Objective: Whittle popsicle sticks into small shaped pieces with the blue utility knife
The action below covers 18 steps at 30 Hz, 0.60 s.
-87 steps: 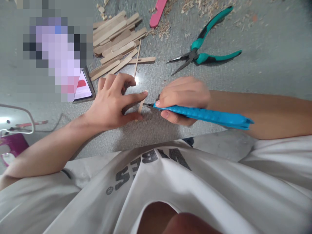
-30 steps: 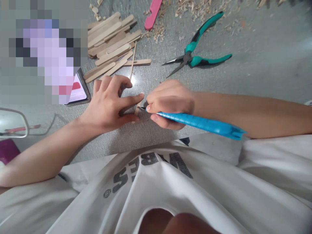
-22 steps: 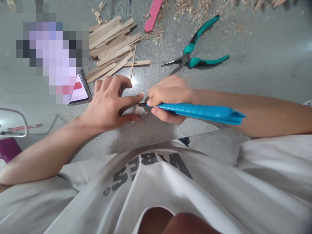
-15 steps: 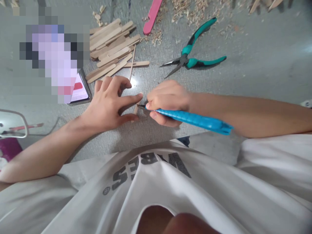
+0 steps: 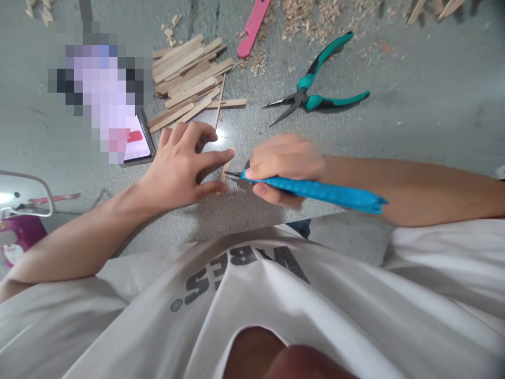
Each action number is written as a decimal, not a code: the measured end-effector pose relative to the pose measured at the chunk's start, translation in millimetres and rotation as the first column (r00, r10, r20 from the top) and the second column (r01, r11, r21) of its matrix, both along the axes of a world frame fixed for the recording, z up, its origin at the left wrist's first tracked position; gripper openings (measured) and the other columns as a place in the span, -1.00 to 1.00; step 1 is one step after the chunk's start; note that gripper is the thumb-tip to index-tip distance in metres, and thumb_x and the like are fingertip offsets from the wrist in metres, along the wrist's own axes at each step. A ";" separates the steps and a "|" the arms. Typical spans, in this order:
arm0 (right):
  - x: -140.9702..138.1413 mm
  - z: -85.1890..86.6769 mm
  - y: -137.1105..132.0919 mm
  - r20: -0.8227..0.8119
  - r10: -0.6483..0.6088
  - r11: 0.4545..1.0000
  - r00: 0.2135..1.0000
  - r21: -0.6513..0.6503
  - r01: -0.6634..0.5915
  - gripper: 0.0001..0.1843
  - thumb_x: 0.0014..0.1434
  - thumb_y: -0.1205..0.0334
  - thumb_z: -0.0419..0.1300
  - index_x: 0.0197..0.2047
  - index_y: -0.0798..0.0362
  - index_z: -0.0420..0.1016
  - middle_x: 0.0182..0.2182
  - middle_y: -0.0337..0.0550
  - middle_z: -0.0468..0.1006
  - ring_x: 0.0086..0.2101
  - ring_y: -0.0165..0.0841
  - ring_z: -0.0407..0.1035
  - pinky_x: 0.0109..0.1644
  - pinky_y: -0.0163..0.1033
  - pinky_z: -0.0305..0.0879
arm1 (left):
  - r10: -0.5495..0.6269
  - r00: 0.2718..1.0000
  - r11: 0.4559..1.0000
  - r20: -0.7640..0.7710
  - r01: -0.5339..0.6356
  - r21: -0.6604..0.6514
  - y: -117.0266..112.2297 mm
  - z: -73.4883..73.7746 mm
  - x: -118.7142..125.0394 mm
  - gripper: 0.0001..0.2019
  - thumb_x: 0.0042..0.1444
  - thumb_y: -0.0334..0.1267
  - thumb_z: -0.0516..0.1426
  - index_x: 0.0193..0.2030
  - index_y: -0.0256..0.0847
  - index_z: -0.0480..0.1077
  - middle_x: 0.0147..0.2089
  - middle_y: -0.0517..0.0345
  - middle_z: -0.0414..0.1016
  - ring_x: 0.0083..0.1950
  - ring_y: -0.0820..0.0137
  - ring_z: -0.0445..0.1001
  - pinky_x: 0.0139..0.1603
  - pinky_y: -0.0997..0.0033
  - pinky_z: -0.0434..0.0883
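A blue craft knife (image 5: 323, 190) is gripped in my right hand (image 5: 286, 163), its handle slanting back toward my forearm. Its thin dark blade points left and meets a small piece of wooden craft stick (image 5: 224, 173) on the tabletop. My left hand (image 5: 177, 166) steadies that piece between the tips of thumb and index finger, while its other fingers curl above the surface. Just beyond the left fingers lies a thin wooden strip (image 5: 219, 102).
A pile of wooden craft sticks (image 5: 189, 79) lies beyond my left hand, beside a phone (image 5: 138, 142). Open long-nose pliers (image 5: 302, 97) with green handles rest behind my right hand. Farther back are a pink tool handle (image 5: 252, 29) and wood shavings (image 5: 311, 18).
The whole view has shifted slightly, moving the table things rightward. My right hand and the craft knife have drawn slightly right, away from the left fingers. The left hand keeps its hold.
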State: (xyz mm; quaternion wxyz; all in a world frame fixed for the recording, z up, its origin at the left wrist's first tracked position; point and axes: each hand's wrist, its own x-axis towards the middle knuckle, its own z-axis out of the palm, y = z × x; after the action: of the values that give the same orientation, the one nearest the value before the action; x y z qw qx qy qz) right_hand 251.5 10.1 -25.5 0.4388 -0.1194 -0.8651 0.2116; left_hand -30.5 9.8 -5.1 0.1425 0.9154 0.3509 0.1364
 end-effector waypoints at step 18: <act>17.2 7.5 14.7 0.111 -0.114 0.989 0.987 0.103 0.103 -0.91 0.38 0.24 0.19 -0.08 -0.13 0.39 -0.42 -0.35 0.53 -0.50 -0.34 0.37 -0.41 -0.14 0.32 | -0.240 0.966 0.926 0.101 0.197 0.321 5.0 -8.7 -2.2 -0.77 0.50 -0.06 0.24 -0.15 -0.14 0.53 0.05 0.03 0.65 0.00 0.18 0.53 0.00 0.03 0.37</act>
State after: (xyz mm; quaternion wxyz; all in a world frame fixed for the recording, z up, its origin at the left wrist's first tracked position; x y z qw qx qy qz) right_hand 268.7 24.9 -18.0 0.4035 -0.1572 -0.8908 0.1376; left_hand -32.8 14.8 -13.8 0.0362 0.9481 0.2103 0.2356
